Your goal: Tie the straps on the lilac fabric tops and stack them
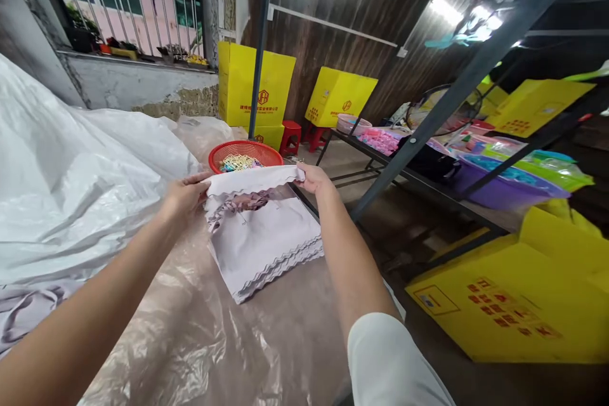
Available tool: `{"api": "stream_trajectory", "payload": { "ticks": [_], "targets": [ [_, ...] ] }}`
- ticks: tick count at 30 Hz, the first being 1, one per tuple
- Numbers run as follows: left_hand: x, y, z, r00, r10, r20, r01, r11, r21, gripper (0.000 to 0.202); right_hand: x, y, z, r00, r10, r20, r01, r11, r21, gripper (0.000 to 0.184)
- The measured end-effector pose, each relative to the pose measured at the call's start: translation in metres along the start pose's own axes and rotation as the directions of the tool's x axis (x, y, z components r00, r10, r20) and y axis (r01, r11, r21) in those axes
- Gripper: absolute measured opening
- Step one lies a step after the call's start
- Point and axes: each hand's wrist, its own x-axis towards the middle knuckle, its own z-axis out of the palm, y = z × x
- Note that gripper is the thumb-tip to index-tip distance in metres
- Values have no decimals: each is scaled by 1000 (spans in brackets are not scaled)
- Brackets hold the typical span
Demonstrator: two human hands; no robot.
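Note:
My left hand (186,193) pinches the left corner of a pale lilac cloth (252,179) with a scalloped edge. My right hand (313,176) grips its right corner, so the cloth is stretched between both hands. It hangs just above a stack of like cloths (269,247) lying on a table covered with clear plastic sheeting (200,330). Just behind the held cloth stands a red mesh basket (223,153) with small coloured clips in it.
A big heap of white plastic sheeting (71,171) fills the left. Yellow cartons stand at the back (254,85) and on the floor at right (514,304). A dark metal rack (457,190) at right carries bowls and bags of coloured items. Red stools (291,134) sit by the wall.

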Motion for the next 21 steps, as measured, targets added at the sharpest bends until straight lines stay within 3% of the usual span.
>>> {"api": "stream_trajectory", "payload": {
  "ticks": [3,8,11,16,21],
  "targets": [
    [-22,-11,-10,996,51,70,-50,999,-17,33,-16,8,-21,1000,-4,-2,4,996,-84,19],
    [-75,-74,-37,991,-68,112,59,995,86,61,-58,49,-60,1000,7,-21,-12,968,-252,30],
    [-95,-101,-46,990,-80,115,61,985,159,73,-72,73,-73,998,-38,-58,16,939,-344,33],
    [-102,-117,-49,994,-18,104,-13,957,289,78,-76,98,-78,980,-174,-102,102,865,-491,34],
    [-105,-127,-58,982,88,165,-156,874,461,67,-79,110,-81,958,-274,-84,168,774,-611,31]
  ]
}}
